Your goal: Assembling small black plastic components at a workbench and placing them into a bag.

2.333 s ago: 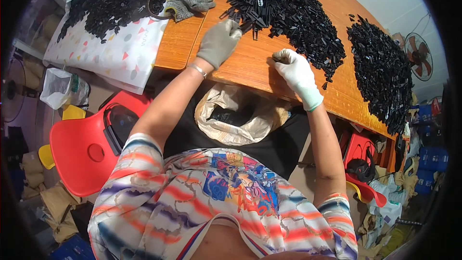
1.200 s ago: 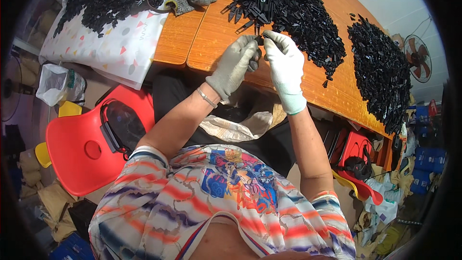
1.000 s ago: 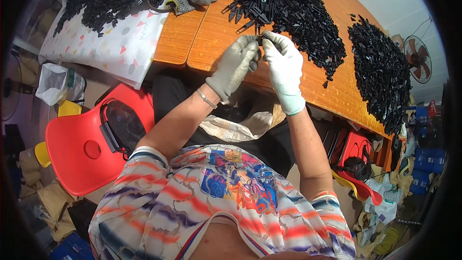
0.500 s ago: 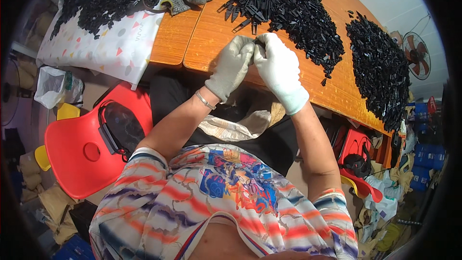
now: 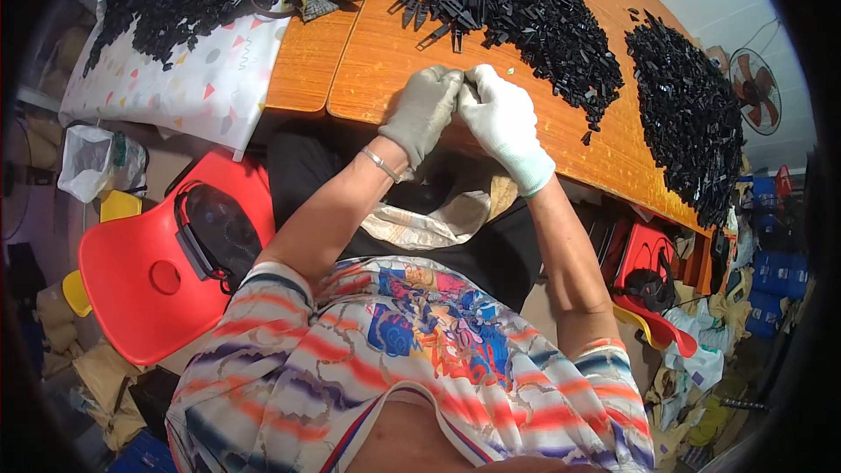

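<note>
I see left hand [image 5: 422, 116] and right hand [image 5: 505, 125] together at upper centre, below the black parts [image 5: 526, 13]; grip contents I can't tell. Glove-dulled touch could spill something into the sack [image 5: 429, 227].

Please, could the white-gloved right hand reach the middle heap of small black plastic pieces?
Probably yes: mostly bare brown wooden tabletop lies between the right hand and that black plastic heap.
</note>
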The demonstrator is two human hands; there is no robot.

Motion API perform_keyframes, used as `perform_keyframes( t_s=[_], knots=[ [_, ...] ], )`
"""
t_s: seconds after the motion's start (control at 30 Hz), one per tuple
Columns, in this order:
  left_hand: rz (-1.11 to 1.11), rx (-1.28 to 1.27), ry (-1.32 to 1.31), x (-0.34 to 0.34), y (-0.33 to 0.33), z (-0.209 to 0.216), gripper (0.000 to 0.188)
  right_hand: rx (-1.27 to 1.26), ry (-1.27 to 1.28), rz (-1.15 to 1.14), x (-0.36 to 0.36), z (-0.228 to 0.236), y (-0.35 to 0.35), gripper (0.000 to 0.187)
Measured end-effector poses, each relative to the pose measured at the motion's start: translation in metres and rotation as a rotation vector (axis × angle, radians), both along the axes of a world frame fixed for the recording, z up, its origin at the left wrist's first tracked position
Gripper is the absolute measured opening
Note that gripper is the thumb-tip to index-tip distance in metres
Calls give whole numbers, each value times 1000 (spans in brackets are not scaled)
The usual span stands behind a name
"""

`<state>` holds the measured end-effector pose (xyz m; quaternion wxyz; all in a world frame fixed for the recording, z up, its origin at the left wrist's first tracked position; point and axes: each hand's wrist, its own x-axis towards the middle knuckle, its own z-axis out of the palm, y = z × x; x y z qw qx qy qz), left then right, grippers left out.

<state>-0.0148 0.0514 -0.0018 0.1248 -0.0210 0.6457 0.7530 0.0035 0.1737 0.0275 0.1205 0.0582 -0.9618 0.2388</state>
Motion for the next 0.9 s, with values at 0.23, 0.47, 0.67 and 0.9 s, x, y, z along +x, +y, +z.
perform_keyframes(
  t_s=[0.23, 0.47, 0.67, 0.9],
  knots=[
    [-155, 200, 49, 1, 2, 21, 25, -621, -43, -153, -10, 14, 23, 28],
    [-162, 314, -12, 12, -12, 12, 21, -1161, -363, 78, 7, 25, 38, 37],
    [-234, 435, -88, 30, -7, 10, 19, -1099, -321, 118, 18, 9, 27, 22],
    [-333, 157, -111, 69, -34, -11, 18, -734, -461, 326, 16, 6, 36, 22]
  ],
)
